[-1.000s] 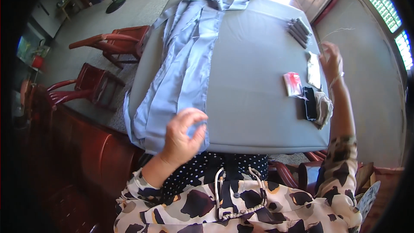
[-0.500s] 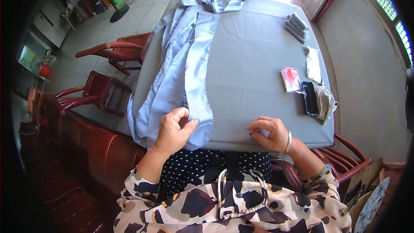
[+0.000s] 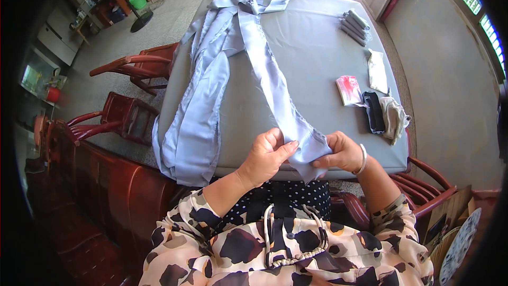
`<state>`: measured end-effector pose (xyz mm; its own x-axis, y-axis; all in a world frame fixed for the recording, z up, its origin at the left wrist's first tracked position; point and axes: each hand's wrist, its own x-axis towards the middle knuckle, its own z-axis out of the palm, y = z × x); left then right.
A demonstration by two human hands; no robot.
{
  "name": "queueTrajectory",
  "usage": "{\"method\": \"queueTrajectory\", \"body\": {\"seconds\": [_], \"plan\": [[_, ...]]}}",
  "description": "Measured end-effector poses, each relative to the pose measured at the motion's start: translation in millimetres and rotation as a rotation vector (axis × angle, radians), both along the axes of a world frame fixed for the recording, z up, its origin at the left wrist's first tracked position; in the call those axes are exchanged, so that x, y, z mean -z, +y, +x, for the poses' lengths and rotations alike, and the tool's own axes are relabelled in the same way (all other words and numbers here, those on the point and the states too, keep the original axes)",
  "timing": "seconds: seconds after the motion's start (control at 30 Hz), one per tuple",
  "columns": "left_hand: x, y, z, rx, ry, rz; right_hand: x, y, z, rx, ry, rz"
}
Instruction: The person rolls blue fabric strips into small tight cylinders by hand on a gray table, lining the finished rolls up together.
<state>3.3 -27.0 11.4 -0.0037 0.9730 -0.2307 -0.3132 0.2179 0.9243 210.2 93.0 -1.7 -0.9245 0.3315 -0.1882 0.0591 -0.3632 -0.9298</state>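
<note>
A long light-blue fabric strip (image 3: 275, 82) with frayed edges runs from a knotted bunch at the table's far end down to my hands. My left hand (image 3: 267, 154) pinches its left edge between thumb and fingers. At its right edge, my right hand (image 3: 343, 153), with a bracelet on the wrist, grips the strip near its loose end. That end hangs in a point between the hands, over the near table edge. More light-blue fabric strips (image 3: 198, 122) lie in a loose, overlapping pile on the left side of the table.
The table wears a grey cover (image 3: 312, 47). On its right lie several grey rolls (image 3: 354, 27), a white packet (image 3: 377, 71), a pink-and-white packet (image 3: 348, 90), a black folded cloth (image 3: 373, 112) and a beige cloth (image 3: 394, 119). Red wooden chairs (image 3: 129, 114) stand at the left.
The left hand has lifted one strip off the pile and carried it rightward. The right hand, empty before, has closed on that strip's end.
</note>
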Motion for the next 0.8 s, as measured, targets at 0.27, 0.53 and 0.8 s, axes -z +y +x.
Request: {"method": "queueTrajectory", "body": {"seconds": [0.27,0.53,0.8], "plan": [[20,-1,-15,-0.121,0.109,-0.096,-9,7,4,0.019,-0.218,-0.019],[47,12,-51,-0.165,0.729,-0.018,-23,-6,-8,-0.109,-0.407,0.32],[0,-20,-46,-0.238,1.181,0.289,-13,4,-6,-0.003,-0.037,1.302]]}}
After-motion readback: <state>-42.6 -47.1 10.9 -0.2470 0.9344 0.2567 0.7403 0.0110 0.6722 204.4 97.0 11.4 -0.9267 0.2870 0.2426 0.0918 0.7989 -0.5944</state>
